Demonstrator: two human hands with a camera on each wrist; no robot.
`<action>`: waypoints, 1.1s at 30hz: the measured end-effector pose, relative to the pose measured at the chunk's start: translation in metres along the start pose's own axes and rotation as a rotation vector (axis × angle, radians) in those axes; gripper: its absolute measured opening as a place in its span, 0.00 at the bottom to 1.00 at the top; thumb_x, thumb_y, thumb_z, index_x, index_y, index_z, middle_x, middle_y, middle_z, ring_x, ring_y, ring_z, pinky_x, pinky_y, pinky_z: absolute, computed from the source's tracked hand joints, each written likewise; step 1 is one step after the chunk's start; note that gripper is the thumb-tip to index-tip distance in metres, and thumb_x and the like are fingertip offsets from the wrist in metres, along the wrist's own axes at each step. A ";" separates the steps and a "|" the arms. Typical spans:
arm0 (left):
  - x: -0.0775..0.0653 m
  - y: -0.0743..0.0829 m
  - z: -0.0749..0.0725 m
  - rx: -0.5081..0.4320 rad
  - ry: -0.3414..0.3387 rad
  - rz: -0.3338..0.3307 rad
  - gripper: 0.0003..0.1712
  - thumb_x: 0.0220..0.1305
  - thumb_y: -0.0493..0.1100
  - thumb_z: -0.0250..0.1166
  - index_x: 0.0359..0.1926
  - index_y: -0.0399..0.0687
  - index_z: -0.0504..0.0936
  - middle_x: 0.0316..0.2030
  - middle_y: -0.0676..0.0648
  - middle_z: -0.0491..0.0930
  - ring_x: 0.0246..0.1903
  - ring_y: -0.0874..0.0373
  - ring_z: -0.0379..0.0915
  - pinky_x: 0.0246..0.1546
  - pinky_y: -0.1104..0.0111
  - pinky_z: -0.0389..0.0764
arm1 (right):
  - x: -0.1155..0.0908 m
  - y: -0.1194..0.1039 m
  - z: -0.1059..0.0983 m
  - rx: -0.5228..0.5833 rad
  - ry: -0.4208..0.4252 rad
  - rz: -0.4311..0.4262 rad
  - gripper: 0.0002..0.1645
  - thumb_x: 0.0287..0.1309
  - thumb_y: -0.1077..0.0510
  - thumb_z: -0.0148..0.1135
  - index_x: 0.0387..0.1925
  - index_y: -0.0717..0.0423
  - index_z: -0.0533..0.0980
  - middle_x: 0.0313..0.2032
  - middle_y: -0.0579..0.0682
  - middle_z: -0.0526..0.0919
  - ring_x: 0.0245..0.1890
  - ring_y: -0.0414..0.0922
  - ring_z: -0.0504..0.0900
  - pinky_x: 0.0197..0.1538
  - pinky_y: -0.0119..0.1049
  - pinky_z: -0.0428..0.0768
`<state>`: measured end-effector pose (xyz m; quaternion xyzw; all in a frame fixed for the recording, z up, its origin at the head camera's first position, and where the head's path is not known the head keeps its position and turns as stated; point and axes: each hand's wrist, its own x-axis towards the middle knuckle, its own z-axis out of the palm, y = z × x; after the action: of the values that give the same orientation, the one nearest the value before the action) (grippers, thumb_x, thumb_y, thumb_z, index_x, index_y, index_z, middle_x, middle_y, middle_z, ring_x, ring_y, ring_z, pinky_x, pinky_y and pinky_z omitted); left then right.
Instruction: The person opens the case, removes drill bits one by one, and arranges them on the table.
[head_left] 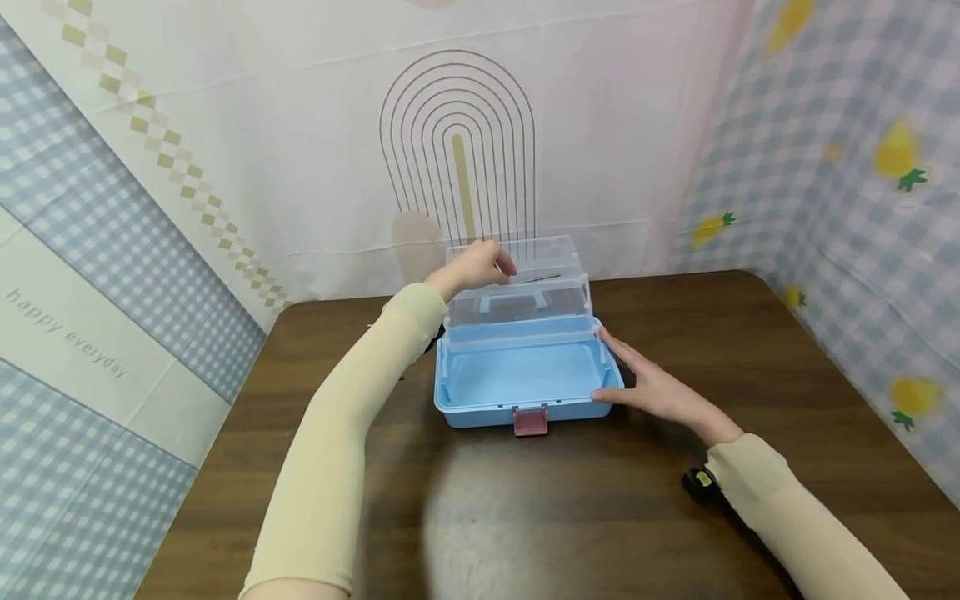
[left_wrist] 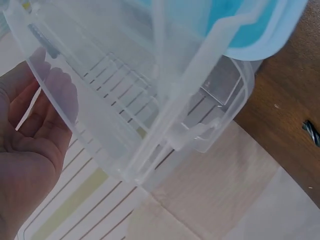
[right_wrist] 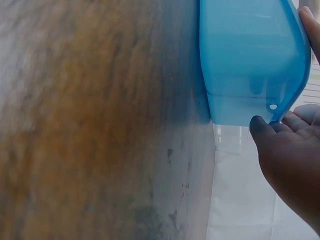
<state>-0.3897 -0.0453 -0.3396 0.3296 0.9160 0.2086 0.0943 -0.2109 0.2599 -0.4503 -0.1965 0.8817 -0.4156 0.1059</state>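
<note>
A light blue toolbox [head_left: 528, 371] stands open on the table, its main compartment bare and its pink latch [head_left: 531, 421] hanging at the front. Clear folding trays [head_left: 525, 308] are raised at its back. A dark drill bit [left_wrist: 44, 40] lies in the upper tray. My left hand [head_left: 480, 262] reaches over that tray with loosely bent fingers; in the left wrist view, the fingertips show through the translucent wall and nothing shows between them. The right hand [head_left: 648, 387] holds the toolbox's right end, thumb on the front rim and fingers at the back corner.
On the brown wooden table [head_left: 525, 517], another dark drill bit [left_wrist: 311, 132] lies to the left of the toolbox, mostly hidden by the left arm in the head view. A printed cloth [head_left: 322, 167] hangs behind the table and along both sides.
</note>
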 end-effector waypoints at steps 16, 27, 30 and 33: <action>0.000 -0.001 0.005 0.005 0.013 -0.024 0.09 0.67 0.36 0.68 0.46 0.41 0.89 0.43 0.44 0.87 0.43 0.52 0.83 0.46 0.65 0.82 | -0.001 -0.002 0.000 0.006 -0.002 -0.003 0.62 0.61 0.44 0.71 0.81 0.43 0.39 0.79 0.61 0.39 0.77 0.64 0.42 0.69 0.73 0.49; 0.001 -0.004 0.011 0.028 0.061 -0.003 0.09 0.70 0.38 0.66 0.45 0.42 0.90 0.43 0.45 0.87 0.43 0.54 0.82 0.47 0.66 0.81 | -0.001 0.000 0.000 0.000 0.005 -0.004 0.62 0.61 0.43 0.71 0.81 0.42 0.39 0.79 0.60 0.40 0.77 0.64 0.42 0.69 0.72 0.50; 0.001 -0.004 0.012 0.050 0.063 0.013 0.09 0.71 0.38 0.65 0.46 0.40 0.89 0.43 0.45 0.87 0.43 0.55 0.81 0.47 0.66 0.81 | -0.001 -0.001 0.000 -0.006 0.006 -0.004 0.62 0.61 0.43 0.71 0.81 0.42 0.39 0.79 0.60 0.40 0.77 0.64 0.43 0.69 0.72 0.50; 0.001 -0.004 0.012 0.071 0.060 0.026 0.09 0.72 0.38 0.64 0.46 0.40 0.88 0.42 0.45 0.86 0.43 0.54 0.81 0.47 0.65 0.80 | -0.001 -0.001 0.000 -0.011 0.005 -0.003 0.62 0.61 0.43 0.71 0.81 0.42 0.39 0.79 0.61 0.40 0.77 0.64 0.43 0.69 0.72 0.50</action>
<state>-0.3885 -0.0437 -0.3521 0.3384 0.9208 0.1869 0.0523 -0.2101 0.2598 -0.4491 -0.1974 0.8840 -0.4113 0.1020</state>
